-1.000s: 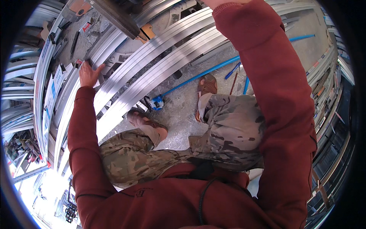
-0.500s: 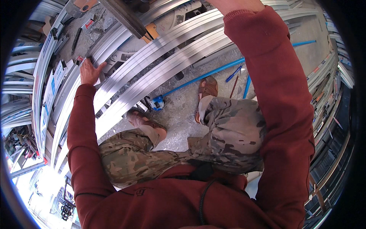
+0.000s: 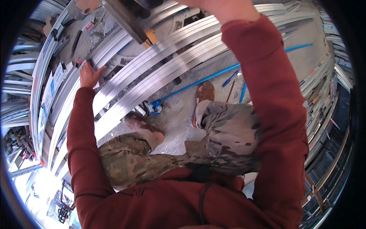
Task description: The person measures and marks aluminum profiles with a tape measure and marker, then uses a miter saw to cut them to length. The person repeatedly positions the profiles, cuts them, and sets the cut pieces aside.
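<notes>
My left hand (image 3: 90, 74) grips a silver aluminium profile (image 3: 110, 50), its thumb out to the right and its fingers over the far side. My right hand (image 3: 232, 9) reaches up to the top edge, where its fingers leave the picture; what they hold is hidden. Left of it, a dark bar-shaped machine part (image 3: 127, 23) slants down beside a yellow-orange block (image 3: 151, 36). A grey curved machine base (image 3: 119, 62) shows under the work. Long ribbed aluminium profiles (image 3: 152, 72) run across the view, between my feet and that base.
Near my feet on the floor lie a blue pole (image 3: 206, 80), a blue pen-like tool (image 3: 230, 78), a thin brown rod (image 3: 231, 91) and a blue-and-white object (image 3: 155, 107). Stacked profiles crowd the left side (image 3: 17, 68) and the right side (image 3: 324, 86).
My right hand and forearm have shifted left and slightly down. My left hand keeps its place on the profile. The whole view has tilted a little.
</notes>
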Motion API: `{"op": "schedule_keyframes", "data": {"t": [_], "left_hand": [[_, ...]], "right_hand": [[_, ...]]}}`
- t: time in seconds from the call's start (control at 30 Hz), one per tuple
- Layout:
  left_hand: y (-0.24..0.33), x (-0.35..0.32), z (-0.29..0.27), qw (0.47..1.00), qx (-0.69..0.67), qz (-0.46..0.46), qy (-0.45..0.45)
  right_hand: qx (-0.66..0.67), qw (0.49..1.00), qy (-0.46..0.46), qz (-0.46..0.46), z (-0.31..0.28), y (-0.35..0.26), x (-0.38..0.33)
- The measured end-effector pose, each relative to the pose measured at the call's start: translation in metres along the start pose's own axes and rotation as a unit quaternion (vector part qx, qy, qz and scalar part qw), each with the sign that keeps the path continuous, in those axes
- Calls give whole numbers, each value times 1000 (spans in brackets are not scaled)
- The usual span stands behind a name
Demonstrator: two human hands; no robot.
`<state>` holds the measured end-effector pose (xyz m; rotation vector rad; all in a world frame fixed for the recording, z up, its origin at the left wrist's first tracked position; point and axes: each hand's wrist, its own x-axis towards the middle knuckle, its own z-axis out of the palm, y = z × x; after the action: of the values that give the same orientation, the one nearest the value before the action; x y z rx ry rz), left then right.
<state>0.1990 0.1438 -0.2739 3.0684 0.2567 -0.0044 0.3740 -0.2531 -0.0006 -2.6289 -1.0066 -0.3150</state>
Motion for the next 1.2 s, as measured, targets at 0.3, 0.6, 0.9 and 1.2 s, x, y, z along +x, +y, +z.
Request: {"op": "schedule_keyframes", "data": {"t": [0.3,0.6,0.9,1.2], "left_hand": [[-9,-21,-9,998,-35,-54,-26],[7,-18,-18,995,-43,-81,-33],[13,-12,-22,995,-64,-66,-34],[7,-19,-29,996,16,-59,-68]], "right_hand": [[54,991,116,-31,-6,-4,85],[-11,955,293,-47,5,-1,187],[-60,940,324,-84,9,9,222],[186,954,233,-43,8,44,34]]}}
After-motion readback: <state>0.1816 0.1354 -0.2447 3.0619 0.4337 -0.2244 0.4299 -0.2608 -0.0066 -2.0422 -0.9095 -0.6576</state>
